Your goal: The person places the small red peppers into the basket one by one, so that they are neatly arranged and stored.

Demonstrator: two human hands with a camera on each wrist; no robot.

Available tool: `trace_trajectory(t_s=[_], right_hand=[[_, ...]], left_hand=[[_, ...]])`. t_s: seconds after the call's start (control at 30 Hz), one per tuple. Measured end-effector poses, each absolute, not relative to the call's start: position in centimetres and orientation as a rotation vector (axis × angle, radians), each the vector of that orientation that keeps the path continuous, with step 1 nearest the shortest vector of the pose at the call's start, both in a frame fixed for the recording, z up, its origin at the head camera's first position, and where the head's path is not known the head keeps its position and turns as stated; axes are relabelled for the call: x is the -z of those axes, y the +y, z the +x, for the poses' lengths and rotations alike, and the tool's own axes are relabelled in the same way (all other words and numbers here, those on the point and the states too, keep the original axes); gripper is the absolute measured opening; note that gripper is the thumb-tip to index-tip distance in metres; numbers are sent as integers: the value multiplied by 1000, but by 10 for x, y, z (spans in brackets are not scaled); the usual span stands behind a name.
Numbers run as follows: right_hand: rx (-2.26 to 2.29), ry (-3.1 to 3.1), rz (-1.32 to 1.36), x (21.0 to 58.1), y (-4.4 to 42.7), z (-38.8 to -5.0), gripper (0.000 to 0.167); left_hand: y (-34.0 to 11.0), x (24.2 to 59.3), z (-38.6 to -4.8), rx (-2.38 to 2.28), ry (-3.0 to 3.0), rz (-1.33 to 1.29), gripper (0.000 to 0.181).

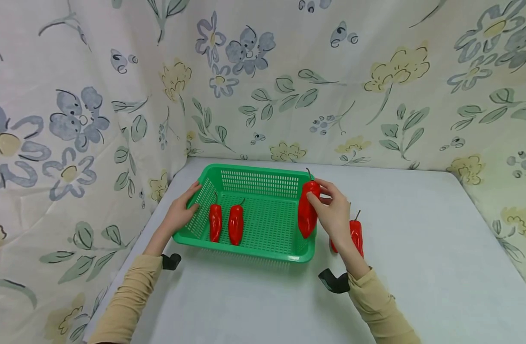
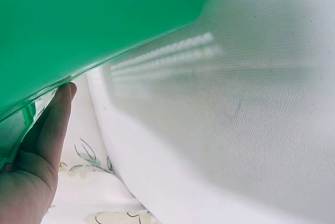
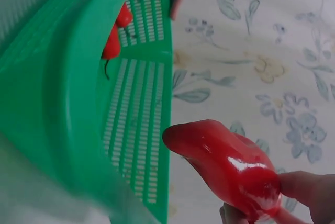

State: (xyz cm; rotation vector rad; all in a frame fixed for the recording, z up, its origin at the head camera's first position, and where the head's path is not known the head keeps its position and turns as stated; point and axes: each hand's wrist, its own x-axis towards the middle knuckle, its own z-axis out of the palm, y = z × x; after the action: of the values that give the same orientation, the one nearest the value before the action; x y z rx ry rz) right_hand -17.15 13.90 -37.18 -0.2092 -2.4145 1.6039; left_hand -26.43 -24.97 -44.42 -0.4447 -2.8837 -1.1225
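Observation:
A red pepper (image 1: 308, 208) hangs upright, stem up, over the right end of the green plastic basket (image 1: 246, 253). My right hand (image 1: 334, 210) pinches it near its stem end, thumb on one side and fingers on the other. In the right wrist view the pepper (image 3: 230, 161) points its tip towards the basket wall. My left hand (image 1: 181, 210) holds the basket's left rim, with the thumb over the inner side. Inside the basket, two more red peppers, one at the left (image 1: 215, 222) and another beside it (image 1: 235, 224), lie apart with stems towards the back.
On the white table (image 1: 418, 239), right of the basket, red peppers (image 1: 356, 234) lie partly hidden behind my right forearm. A floral curtain (image 1: 289, 119) hangs behind the table and along its left side. Black straps (image 1: 334, 281) stick out at both wrists.

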Motion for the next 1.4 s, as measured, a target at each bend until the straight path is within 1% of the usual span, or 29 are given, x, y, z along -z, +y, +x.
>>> trace_trajectory(t_s=[0.37, 1.03, 1.4], right_hand=[[-1753, -2341, -275, 387, 91, -181, 42], [-1819, -2207, -334, 421, 22, -197, 38], [-1646, -2405, -327, 436, 1, -213, 36]], left_hand=[[-248, 444, -264, 1119, -2886, -444, 58], [-249, 444, -265, 1124, -2900, -410, 58], [-249, 445, -265, 1122, -2891, -420, 58]])
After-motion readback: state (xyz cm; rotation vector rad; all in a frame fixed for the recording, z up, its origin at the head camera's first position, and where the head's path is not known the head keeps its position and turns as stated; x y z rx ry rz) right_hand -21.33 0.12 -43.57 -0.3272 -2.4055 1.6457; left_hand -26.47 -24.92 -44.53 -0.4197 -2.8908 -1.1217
